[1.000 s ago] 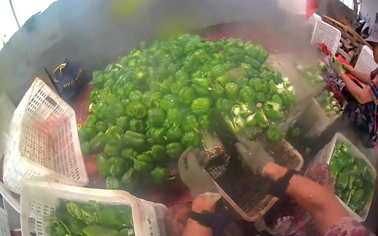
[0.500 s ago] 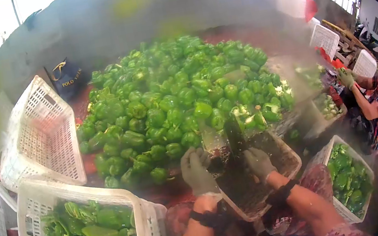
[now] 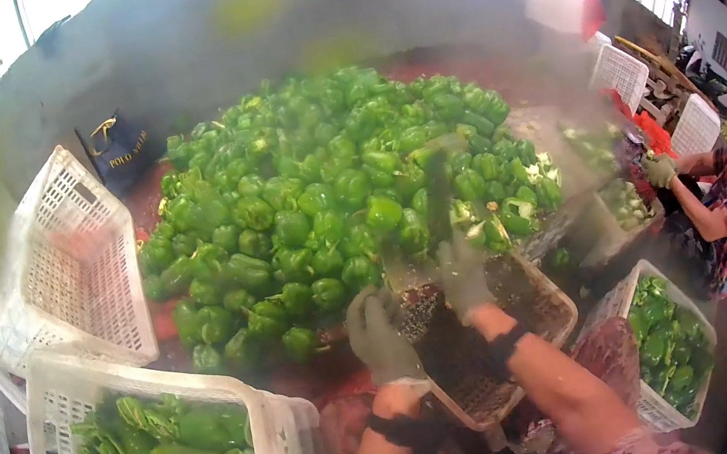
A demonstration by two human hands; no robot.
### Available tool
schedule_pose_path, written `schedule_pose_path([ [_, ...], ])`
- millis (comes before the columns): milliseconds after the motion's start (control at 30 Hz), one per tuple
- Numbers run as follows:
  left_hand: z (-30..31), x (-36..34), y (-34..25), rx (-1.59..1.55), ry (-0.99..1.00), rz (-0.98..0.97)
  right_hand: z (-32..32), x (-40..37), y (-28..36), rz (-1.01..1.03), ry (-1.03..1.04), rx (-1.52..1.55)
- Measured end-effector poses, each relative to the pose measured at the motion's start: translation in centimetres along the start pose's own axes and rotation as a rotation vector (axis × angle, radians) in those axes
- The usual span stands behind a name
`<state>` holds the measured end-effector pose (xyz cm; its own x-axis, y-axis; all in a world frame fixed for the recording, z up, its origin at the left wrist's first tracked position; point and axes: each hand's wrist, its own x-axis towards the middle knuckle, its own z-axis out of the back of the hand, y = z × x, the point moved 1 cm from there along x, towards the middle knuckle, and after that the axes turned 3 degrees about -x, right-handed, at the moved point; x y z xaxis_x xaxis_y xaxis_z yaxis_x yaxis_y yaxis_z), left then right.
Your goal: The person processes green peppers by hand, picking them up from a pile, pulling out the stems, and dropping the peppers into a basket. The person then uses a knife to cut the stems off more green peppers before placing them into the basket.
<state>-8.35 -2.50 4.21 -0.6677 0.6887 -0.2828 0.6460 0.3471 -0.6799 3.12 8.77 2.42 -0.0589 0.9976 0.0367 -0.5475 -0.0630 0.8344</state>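
My left hand (image 3: pixel 375 337), in a pale glove, is at the left rim of a shallow basket (image 3: pixel 554 289) in front of me. Its fingers are curled; whatever is inside them is hidden. Blurred by motion, my gloved right hand (image 3: pixel 464 279) grips a knife with a long dark blade (image 3: pixel 441 189), pointing away over the near edge of the green pepper pile (image 3: pixel 300 199). A small pale board (image 3: pixel 406 276) stands at the basket's far edge, between my hands. Dark bits lie in the basket. Cut peppers with pale insides (image 3: pixel 490 229) lie just beyond.
At the lower left stands a white crate (image 3: pixel 146 370) of green pepper pieces; a tilted white crate (image 3: pixel 82 286) is behind it. Another crate of peppers (image 3: pixel 667 348) is on my right. Further right, a gloved person (image 3: pixel 718 194) works. A dark bag (image 3: pixel 115 152) stands behind the pile.
My right hand and the knife have moved up and away, from over the basket toward the pepper pile. My left hand stays by the rim. The co-worker's hands have lowered slightly.
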Motion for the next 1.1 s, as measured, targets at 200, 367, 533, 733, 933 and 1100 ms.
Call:
schedule_pose_path([
  [200,0.6,0.6,0.1,0.011,0.007,-0.017,-1.6,4.1,-8.6,0.055,0.301,-0.318],
  [367,0.6,0.2,-0.5,-0.022,0.015,-0.017,2.0,-0.9,-3.2,-0.129,0.236,0.143],
  [533,0.5,0.0,-0.2,0.012,0.019,-0.025,0.7,-2.1,-1.2,0.181,0.048,0.130],
  [733,0.6,0.6,0.5,0.020,0.009,-0.032,-1.9,-0.6,2.1,0.183,0.222,0.072],
  [933,0.7,0.6,-0.3,-0.016,-0.010,-0.028,-2.0,-0.3,-1.9,-0.023,0.268,-0.002],
  [1100,1.4,0.5,-0.6,-0.031,-0.027,-0.022,3.9,-5.8,-1.6,-0.202,0.314,0.052],
])
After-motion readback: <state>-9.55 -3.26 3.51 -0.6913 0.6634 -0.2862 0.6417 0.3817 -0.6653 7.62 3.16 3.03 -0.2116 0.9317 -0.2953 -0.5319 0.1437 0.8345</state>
